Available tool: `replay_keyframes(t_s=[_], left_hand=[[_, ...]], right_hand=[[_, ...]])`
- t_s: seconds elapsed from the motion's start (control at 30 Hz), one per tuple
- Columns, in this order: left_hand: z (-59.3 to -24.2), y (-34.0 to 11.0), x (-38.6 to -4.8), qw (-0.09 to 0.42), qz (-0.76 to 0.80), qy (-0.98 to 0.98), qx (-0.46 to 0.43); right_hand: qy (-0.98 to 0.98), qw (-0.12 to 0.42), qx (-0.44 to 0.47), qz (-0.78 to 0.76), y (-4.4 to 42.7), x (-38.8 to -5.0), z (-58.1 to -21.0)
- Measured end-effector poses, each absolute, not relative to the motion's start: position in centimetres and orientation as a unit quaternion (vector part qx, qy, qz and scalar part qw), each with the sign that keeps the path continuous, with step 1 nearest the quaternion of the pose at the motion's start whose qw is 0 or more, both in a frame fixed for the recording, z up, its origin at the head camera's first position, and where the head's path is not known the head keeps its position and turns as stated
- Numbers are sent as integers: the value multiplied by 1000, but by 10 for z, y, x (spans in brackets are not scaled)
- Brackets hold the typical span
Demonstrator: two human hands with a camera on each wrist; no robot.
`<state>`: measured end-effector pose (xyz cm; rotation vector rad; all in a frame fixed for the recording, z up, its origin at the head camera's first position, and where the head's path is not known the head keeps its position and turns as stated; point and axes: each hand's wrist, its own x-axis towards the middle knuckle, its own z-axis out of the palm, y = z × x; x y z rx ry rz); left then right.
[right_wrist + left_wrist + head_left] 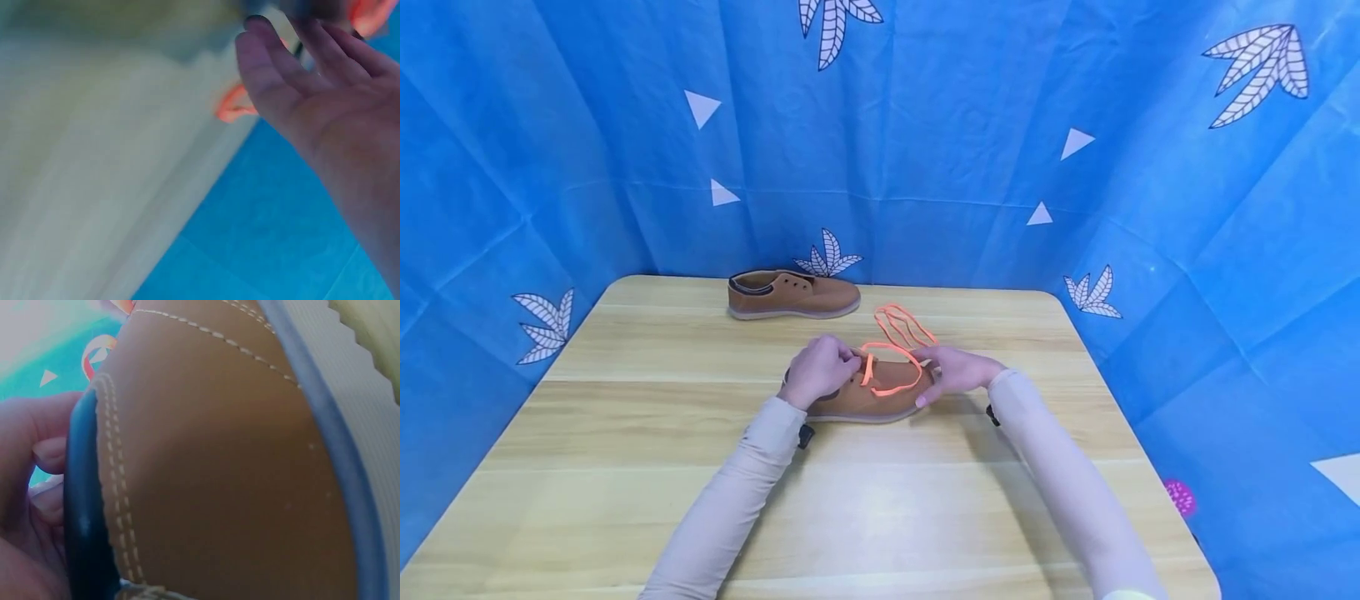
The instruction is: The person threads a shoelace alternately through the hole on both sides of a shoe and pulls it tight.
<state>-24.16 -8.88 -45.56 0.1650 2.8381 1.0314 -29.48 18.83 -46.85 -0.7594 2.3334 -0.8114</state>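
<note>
A brown shoe (pixel 880 404) with a pale sole lies sideways on the table, toe to the right. An orange shoelace (pixel 870 369) passes through its eyelet area, and one length loops over the toe. My left hand (pixel 822 367) grips the shoe at its opening beside the eyelets; in the left wrist view its curled fingers (pixel 50 453) lie behind the dark collar (pixel 87 506). What its fingertips pinch there is partly hidden. Over the toe is my right hand (pixel 957 371), its fingers extended and spread, near the lace loop. Its fingertips are blurred in the right wrist view.
A second brown shoe (pixel 820 297), without a lace, stands at the back of the wooden table (pixel 625 467). Loose orange lace loops (pixel 895 317) lie behind the nearer shoe. Blue patterned cloth (pixel 925 125) surrounds the table's back and sides.
</note>
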Motion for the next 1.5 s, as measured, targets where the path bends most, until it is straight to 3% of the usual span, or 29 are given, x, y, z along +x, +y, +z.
replay_keyframes(t_s=[0.2,0.43,0.8,1.33,1.5], left_hand=[[-453,-90,-241,54,341,936,60],[-439,-94,-231,17,315,945,88],[-421,-99,-186,3,304,942,142],[-464,-114,-148,130,305,922,198],[-473,-117,-142,141,282,924,219]], right_hand=[[872,214,-307,-315,190,-286,-485],[854,221,-311,-355,191,-284,-492],[867,209,-308,-332,192,-284,-493],[862,210,-313,-340,192,-285,-496],[864,205,-307,-341,191,-283,-495]])
